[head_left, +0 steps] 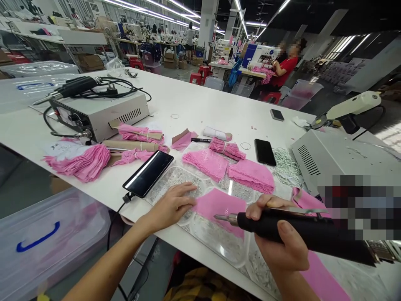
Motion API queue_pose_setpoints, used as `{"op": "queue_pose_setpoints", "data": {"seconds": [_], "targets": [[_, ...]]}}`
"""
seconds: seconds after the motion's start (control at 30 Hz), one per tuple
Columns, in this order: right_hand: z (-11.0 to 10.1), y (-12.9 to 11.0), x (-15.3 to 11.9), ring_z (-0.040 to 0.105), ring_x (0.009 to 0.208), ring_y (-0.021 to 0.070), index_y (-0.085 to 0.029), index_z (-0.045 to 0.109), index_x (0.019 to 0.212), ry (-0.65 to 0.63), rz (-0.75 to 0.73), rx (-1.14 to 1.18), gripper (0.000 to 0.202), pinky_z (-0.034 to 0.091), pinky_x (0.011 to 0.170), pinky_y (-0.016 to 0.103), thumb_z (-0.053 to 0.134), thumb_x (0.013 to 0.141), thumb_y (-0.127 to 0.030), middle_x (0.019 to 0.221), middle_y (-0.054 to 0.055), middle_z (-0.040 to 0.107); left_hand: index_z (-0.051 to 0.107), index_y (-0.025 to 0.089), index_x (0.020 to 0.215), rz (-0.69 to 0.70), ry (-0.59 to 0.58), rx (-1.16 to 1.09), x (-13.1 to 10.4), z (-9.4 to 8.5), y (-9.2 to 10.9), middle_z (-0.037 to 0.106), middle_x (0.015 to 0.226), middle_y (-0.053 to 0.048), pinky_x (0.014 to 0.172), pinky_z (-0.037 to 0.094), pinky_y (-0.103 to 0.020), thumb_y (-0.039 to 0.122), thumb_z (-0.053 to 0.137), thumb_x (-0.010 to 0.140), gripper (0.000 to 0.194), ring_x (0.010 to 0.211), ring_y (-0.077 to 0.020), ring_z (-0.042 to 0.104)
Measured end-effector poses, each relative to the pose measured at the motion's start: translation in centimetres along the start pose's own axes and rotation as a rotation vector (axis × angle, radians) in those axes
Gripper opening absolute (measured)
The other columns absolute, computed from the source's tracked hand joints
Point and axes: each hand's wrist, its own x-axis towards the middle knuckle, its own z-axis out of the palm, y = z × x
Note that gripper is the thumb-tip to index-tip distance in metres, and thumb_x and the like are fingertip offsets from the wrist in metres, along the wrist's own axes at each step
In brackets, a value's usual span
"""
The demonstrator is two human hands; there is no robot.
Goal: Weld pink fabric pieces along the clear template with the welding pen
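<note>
My right hand [282, 242] is wrapped around a thick black hand tool [266, 223] with a pointed metal tip. The tip points left, over a flat pink fabric piece [221, 205]; whether it touches the cloth I cannot tell. My left hand [173, 205] lies with fingers stretched out, its fingertips at the left edge of that piece. Beneath the cloth is a clear plastic sheet or tray [216, 244] with rounded compartments and a speckled surface. Just beyond stand two stacks of pink pieces, a left stack [206, 163] and a right stack [250, 174].
A large phone [148, 173] with a cable lies left, a smaller phone [265, 152] right. A grey control box [103, 113] carries a similar tool [77, 86]. Another grey box [341, 154] stands right. Pink bundles [78, 159] line the left edge. A lidded bin [53, 238] sits below.
</note>
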Motion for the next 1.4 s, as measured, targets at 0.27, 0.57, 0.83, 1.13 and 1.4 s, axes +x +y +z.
{"op": "queue_pose_setpoints", "data": {"seconds": [0.27, 0.57, 0.83, 1.13, 1.4], "targets": [[-0.1, 0.3, 0.1, 0.056, 0.059, 0.0129, -0.019, 0.064, 0.089, 0.007, 0.018, -0.024, 0.019, 0.050, 0.058, 0.035, 0.061, 0.076, -0.032, 0.085, 0.003, 0.056, 0.071, 0.021, 0.098, -0.102, -0.033, -0.094, 0.6, -0.6, 0.4, 0.060, 0.130, -0.009, 0.105, 0.043, -0.041, 0.017, 0.056, 0.092, 0.016, 0.129, -0.0259, 0.049], [-0.6, 0.5, 0.2, 0.057, 0.060, 0.0131, -0.018, 0.064, 0.088, 0.020, 0.025, -0.016, 0.019, 0.050, 0.057, 0.034, 0.061, 0.075, -0.031, 0.084, 0.003, 0.058, 0.070, 0.020, 0.081, -0.258, -0.038, -0.070, 2.3, 0.1, 1.2, 0.061, 0.124, -0.010, 0.101, 0.044, -0.046, 0.016, 0.065, 0.084, 0.007, 0.119, -0.0279, 0.055], [-0.3, 0.3, 0.3, 0.058, 0.059, 0.0134, -0.018, 0.064, 0.089, 0.008, 0.027, -0.021, 0.018, 0.050, 0.057, 0.035, 0.061, 0.076, -0.031, 0.084, 0.003, 0.058, 0.068, 0.019, 0.077, -0.307, -0.069, -0.078, 2.5, -0.2, 1.7, 0.059, 0.128, -0.009, 0.102, 0.042, -0.048, 0.015, 0.063, 0.084, 0.010, 0.122, -0.0290, 0.053], [0.0, 0.6, 0.3, 0.057, 0.059, 0.0130, -0.019, 0.063, 0.088, 0.001, 0.031, -0.023, 0.019, 0.051, 0.057, 0.035, 0.062, 0.076, -0.033, 0.084, 0.003, 0.058, 0.067, 0.018, 0.079, -0.288, -0.074, -0.090, 2.2, -0.6, 1.9, 0.057, 0.131, -0.011, 0.106, 0.041, -0.046, 0.014, 0.061, 0.085, 0.010, 0.130, -0.0290, 0.047], [0.4, 0.7, 0.0, 0.057, 0.059, 0.0126, -0.020, 0.064, 0.089, -0.029, 0.055, -0.031, 0.018, 0.050, 0.057, 0.034, 0.062, 0.076, -0.032, 0.084, 0.002, 0.057, 0.072, 0.022, 0.101, -0.140, -0.121, -0.119, 0.8, -1.2, 1.1, 0.053, 0.138, -0.010, 0.108, 0.040, -0.044, 0.015, 0.054, 0.092, 0.021, 0.136, -0.0274, 0.041]]}}
